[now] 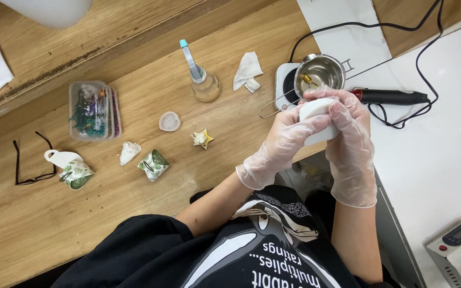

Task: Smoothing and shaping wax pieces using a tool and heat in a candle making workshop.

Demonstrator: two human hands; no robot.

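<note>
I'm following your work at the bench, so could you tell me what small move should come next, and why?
Probably lower the white block toward the table before working it further. Both gloved hands, left hand and right hand, hold it in the air right beside the metal pot on its small hotplate.

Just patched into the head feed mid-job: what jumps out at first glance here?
Both gloved hands, left hand and right hand, clasp a white round object at the wooden table's right edge. Just beyond them a small metal pot sits on a white hot plate. Further left stands a glass jar.
</note>
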